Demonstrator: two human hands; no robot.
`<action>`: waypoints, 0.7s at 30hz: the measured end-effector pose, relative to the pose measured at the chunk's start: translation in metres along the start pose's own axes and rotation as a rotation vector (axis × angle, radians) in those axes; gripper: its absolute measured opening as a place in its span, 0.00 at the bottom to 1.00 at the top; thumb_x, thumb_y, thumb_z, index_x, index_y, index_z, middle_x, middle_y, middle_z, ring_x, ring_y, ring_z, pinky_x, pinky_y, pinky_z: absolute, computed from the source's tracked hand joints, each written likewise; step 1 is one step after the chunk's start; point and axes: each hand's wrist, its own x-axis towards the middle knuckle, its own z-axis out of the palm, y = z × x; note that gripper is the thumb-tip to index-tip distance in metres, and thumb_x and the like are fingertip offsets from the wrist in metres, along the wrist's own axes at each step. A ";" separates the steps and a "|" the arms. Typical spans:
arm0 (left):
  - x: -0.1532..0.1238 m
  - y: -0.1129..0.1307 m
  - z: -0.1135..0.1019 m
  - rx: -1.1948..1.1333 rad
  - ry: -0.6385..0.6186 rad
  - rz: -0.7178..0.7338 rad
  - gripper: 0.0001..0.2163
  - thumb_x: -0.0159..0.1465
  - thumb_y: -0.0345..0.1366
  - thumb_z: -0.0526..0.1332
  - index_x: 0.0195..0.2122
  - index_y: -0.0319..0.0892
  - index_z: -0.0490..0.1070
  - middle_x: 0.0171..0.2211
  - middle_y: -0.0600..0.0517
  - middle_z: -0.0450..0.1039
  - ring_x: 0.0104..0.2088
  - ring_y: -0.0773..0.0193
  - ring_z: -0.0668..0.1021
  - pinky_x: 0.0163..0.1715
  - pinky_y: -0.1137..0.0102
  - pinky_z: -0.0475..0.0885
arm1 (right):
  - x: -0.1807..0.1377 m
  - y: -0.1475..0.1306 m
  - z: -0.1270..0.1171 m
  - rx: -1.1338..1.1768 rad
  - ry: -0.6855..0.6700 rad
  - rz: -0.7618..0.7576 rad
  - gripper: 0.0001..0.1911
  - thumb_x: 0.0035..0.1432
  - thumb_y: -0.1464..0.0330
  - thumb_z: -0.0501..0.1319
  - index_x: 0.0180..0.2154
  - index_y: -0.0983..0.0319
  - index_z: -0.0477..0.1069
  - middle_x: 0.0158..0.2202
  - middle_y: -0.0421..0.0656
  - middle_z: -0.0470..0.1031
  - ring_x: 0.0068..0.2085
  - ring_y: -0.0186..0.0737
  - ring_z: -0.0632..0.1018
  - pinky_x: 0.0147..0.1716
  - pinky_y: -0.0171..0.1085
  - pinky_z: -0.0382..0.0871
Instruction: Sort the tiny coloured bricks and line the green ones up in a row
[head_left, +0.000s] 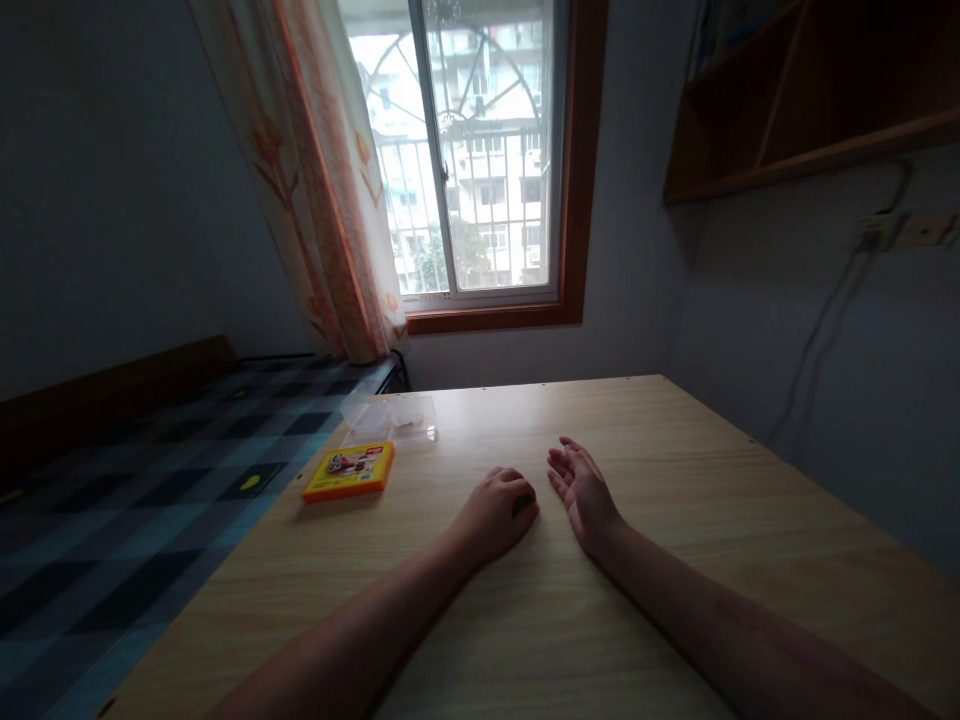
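My left hand point(496, 512) rests on the pale wooden table point(480, 620) with its fingers curled toward the thumb. A dark patch shows in the gap between them; whether it is a small object or shadow I cannot make out. Just to the right, my right hand point(586, 494) stands on its edge, palm turned to the left hand. Its fingers are stretched out and loosely apart, with nothing in them. A short gap separates the two hands. Left of them lies a flat yellow and orange box point(349, 471) with a printed picture. Behind this box is a clear plastic case point(417, 418).
A bed point(187, 450) with a checked cover runs along the table's left side. Beyond the far table edge are a window point(487, 170) and a patterned curtain point(322, 200). A wooden shelf point(810, 150) hangs at upper right, above a wall socket point(879, 232) with a cable.
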 end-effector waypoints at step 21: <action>-0.002 -0.006 0.001 -0.016 0.048 -0.069 0.11 0.51 0.24 0.57 0.31 0.42 0.75 0.36 0.47 0.73 0.39 0.57 0.74 0.44 0.64 0.71 | 0.001 -0.005 -0.001 -0.256 -0.106 -0.173 0.22 0.42 0.69 0.59 0.43 0.58 0.75 0.41 0.45 0.76 0.49 0.47 0.74 0.52 0.46 0.67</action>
